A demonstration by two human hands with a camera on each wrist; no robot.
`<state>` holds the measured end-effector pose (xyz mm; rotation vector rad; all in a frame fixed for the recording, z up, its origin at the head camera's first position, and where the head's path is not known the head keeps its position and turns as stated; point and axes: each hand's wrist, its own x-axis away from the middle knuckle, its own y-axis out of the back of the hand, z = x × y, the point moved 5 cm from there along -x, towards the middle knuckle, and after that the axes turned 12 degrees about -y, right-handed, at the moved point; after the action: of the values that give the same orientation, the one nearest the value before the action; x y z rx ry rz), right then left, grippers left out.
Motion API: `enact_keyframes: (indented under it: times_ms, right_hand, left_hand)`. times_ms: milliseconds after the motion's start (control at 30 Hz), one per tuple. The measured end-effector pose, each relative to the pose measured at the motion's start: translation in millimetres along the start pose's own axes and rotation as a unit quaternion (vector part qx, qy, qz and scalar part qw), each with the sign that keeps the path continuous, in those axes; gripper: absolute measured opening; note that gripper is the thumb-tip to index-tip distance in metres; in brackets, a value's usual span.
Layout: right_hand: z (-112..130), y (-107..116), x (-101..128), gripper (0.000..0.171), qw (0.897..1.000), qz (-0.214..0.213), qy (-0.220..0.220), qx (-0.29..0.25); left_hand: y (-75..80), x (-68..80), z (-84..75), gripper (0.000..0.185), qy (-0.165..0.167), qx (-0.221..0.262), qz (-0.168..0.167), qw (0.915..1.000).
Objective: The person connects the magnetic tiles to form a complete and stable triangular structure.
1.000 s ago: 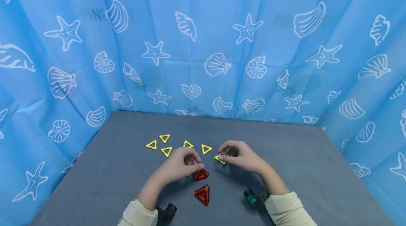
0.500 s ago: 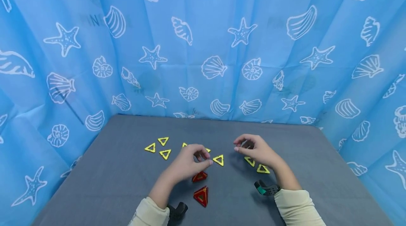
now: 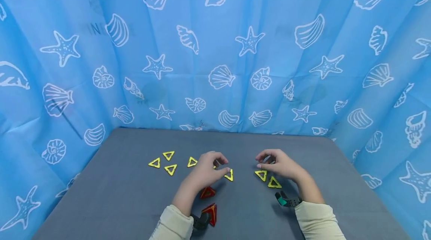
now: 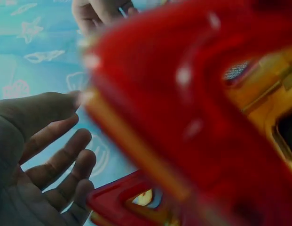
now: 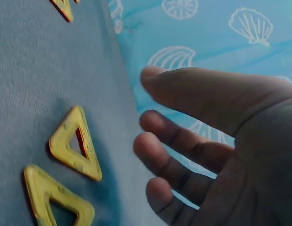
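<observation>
In the head view, my left hand (image 3: 208, 169) hovers above the table's middle, fingers loosely bent and holding nothing. By its thumb tip lies a flat yellow triangle frame (image 3: 229, 175); another behind the fingers is mostly hidden. Two red triangular pieces, one farther (image 3: 207, 192) and one nearer (image 3: 211, 213), stand beside and below my left wrist; its wrist strap partly covers the nearer one. A red piece (image 4: 150, 89) looms blurred in the left wrist view. My right hand (image 3: 279, 163) hovers, holding nothing, over two yellow triangles, one (image 3: 260, 174) by its thumb and one (image 3: 274, 182) under the wrist.
Several more yellow triangles lie left of my left hand, among them one at the far back (image 3: 168, 155) and one nearer the hand (image 3: 192, 162). A blue shell-print curtain (image 3: 215, 113) hangs around the grey table (image 3: 128, 195).
My right hand has left a yellow triangle by the middle and shifted right, uncovering two others. My left hand has moved right, toward that triangle. The view has tilted up slightly.
</observation>
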<state>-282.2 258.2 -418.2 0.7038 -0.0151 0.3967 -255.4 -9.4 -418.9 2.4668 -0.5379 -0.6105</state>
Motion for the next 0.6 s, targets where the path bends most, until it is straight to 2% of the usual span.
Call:
enact_keyframes:
  times_ms: [233, 333, 600]
  right_hand:
    - [-11, -4, 0, 0.028, 0.998, 0.038, -0.036, 0.037]
    - [-14, -4, 1, 0.031, 0.996, 0.05, -0.054, 0.051]
    - [-18, -5, 1, 0.029, 0.994, 0.063, -0.078, 0.039]
  left_hand:
    - [-10.9, 3.5, 14.8, 0.02, 0.038, -0.017, 0.054, 0.9977]
    - [-14.3, 3.4, 20.1, 0.023, 0.043, -0.025, 0.072, 0.9961]
    - [-20.0, -3.0, 26.9, 0.032, 0.058, -0.049, 0.105, 0.9916]
